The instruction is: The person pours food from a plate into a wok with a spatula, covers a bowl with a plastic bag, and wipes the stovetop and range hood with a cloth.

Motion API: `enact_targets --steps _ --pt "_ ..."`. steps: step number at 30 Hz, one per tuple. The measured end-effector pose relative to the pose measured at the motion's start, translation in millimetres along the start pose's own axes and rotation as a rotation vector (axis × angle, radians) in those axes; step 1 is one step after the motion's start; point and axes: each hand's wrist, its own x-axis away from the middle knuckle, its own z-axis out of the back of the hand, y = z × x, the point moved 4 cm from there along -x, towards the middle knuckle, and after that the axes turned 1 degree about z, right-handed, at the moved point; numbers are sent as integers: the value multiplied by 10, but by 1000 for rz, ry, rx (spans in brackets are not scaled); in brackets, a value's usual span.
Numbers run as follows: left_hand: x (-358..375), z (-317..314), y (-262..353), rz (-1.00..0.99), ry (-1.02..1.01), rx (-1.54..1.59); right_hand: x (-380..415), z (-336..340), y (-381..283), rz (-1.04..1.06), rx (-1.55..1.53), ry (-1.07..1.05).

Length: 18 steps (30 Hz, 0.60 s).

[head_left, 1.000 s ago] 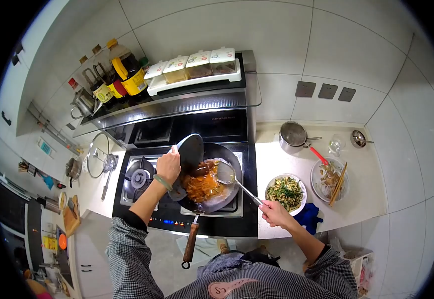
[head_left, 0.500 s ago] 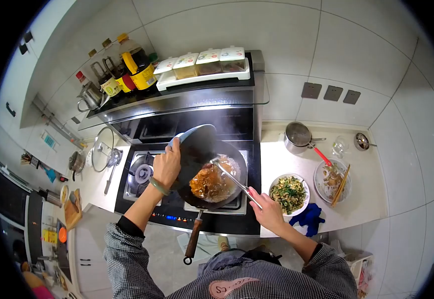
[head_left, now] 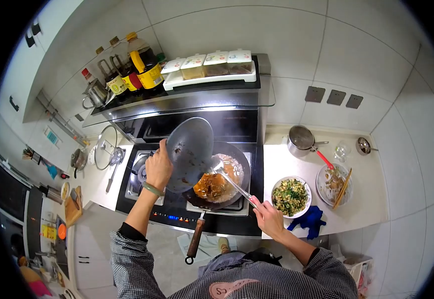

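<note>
My left hand [head_left: 158,168] grips the rim of a grey-blue plate [head_left: 189,152] and holds it tilted above the left side of a black wok [head_left: 239,179]. Sauce streaks cling to the plate's face. The wok sits on the right burner and holds orange-brown food in sauce [head_left: 213,185]. Its wooden handle [head_left: 195,239] points toward me. My right hand [head_left: 267,217] holds a metal spatula [head_left: 229,178] by its handle, and the blade rests at the plate's lower edge over the wok.
A bowl of chopped greens [head_left: 290,196] sits right of the stove, above a blue cloth [head_left: 306,221]. Further right are a plate with chopsticks [head_left: 335,182] and a small saucepan [head_left: 300,138]. A glass lid [head_left: 105,146] stands left of the empty left burner [head_left: 141,172]. Bottles and seasoning boxes line the hood.
The food has slid off the plate into the wok. My left hand has tipped the plate so its emptied face shows, and the spatula blade has moved up against it.
</note>
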Motion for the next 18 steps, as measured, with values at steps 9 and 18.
enact_targets --steps 9,18 --pt "102 -71 -67 78 0 111 -429 -40 -265 12 -299 62" --pt "204 -136 -127 31 69 89 -255 21 -131 10 -239 -45"
